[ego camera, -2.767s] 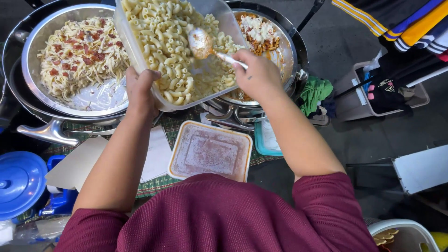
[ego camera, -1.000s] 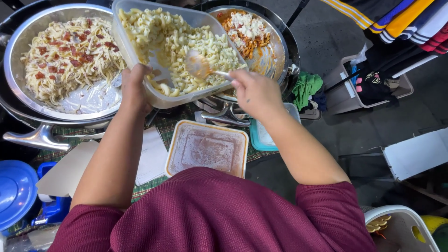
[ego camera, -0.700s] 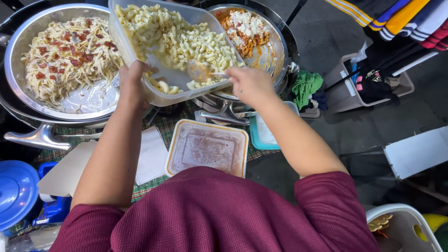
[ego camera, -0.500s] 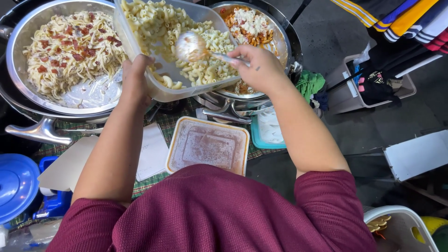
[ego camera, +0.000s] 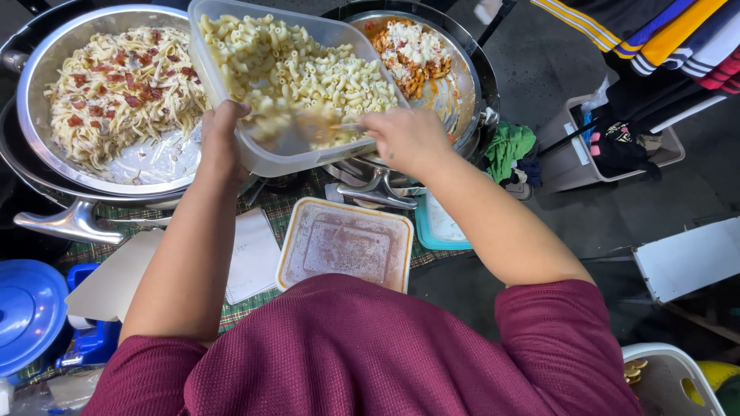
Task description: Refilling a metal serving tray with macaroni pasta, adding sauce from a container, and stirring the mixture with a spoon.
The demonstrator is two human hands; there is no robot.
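Observation:
My left hand (ego camera: 220,142) grips the near left rim of a clear plastic tub (ego camera: 231,92) full of macaroni (ego camera: 316,73), held tilted above the pans. My right hand (ego camera: 405,139) holds a spoon (ego camera: 312,127) whose bowl is down among the pasta near the tub's front wall, blurred by motion. Below the tub lies its sauce-smeared lid (ego camera: 345,244) on the checked cloth.
A round steel pan (ego camera: 46,154) of spaghetti with red bits sits at left. A second pan (ego camera: 462,85) with orange, cheese-topped pasta sits at right. White paper (ego camera: 250,258), a blue lid (ego camera: 27,312), a teal container (ego camera: 435,231) and a grey bin (ego camera: 570,166) surround them.
The spoon was lifted above the macaroni half a second ago; now it is lower, in the pasta near the tub's front. The tub stays held in the left hand.

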